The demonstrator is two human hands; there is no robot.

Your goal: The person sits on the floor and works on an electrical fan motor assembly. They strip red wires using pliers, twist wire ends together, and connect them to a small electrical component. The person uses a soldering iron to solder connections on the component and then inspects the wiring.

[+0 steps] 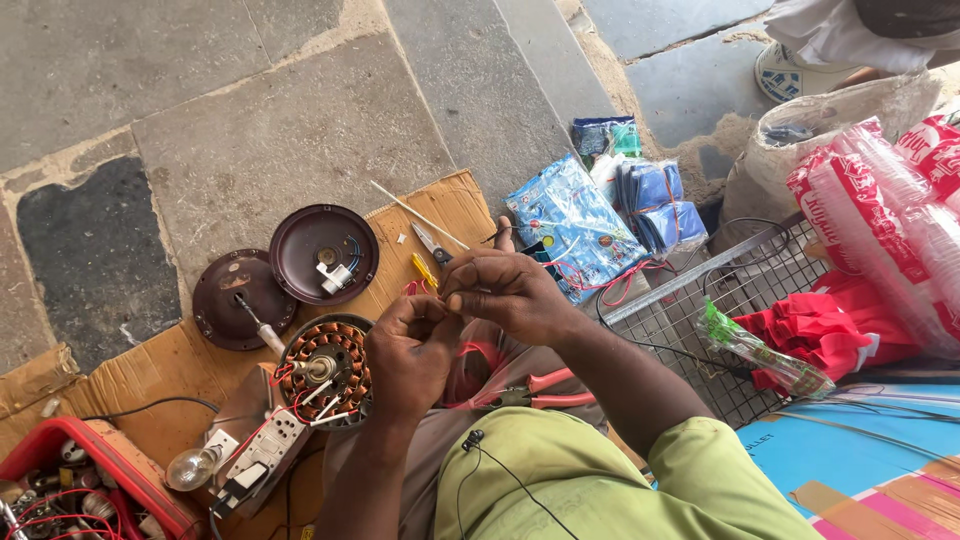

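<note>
My left hand and my right hand meet in the middle of the view, fingertips pinched together on a thin wire that is hard to see between them. Just left of my left hand lies a fan motor stator with copper windings, a steel shaft and red and white leads. Pink-handled pliers rest on my lap under my right forearm. Yellow-handled scissors lie on the cardboard beyond my hands.
Two dark brown round fan covers lie on the cardboard, a screwdriver across one. A white switch board with a bulb and a red parts box sit at the lower left. Blue packets, a wire rack and red bags are to the right.
</note>
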